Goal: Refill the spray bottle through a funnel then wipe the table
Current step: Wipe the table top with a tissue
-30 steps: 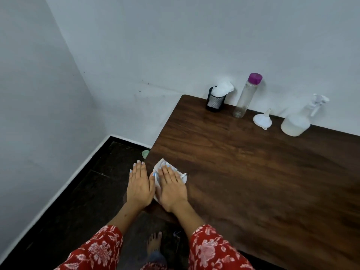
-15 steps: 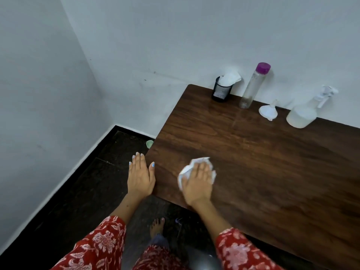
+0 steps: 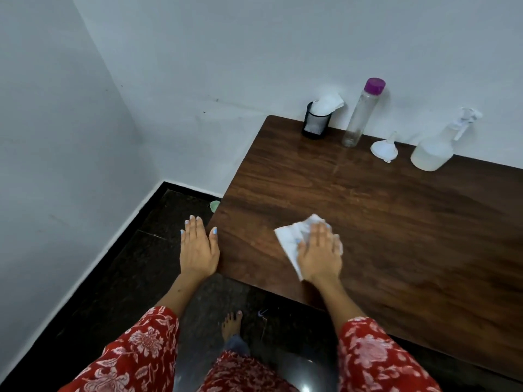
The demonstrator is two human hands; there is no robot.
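Left to right: the left hand (image 3: 199,250) lies flat with fingers extended and holds nothing, its thumb at the near-left corner of the counter (image 3: 396,236), probably to steady the body during wiping. The right hand (image 3: 319,254) presses palm-down, fingers spread, on a white tissue (image 3: 288,239) crumpled against the wood; a flat palm spreads pressure over the tissue. Along the wall at the counter's far edge stand a black mesh cup (image 3: 315,124) stuffed with spare tissues, a clear bottle with a purple cap (image 3: 360,111), a white funnel (image 3: 384,149) resting mouth-down, and the spray bottle (image 3: 435,147) with its trigger head fitted. These items are well apart from the wiping zone, which leaves it unobstructed. Refilling appears complete; wiping is the step in hand.
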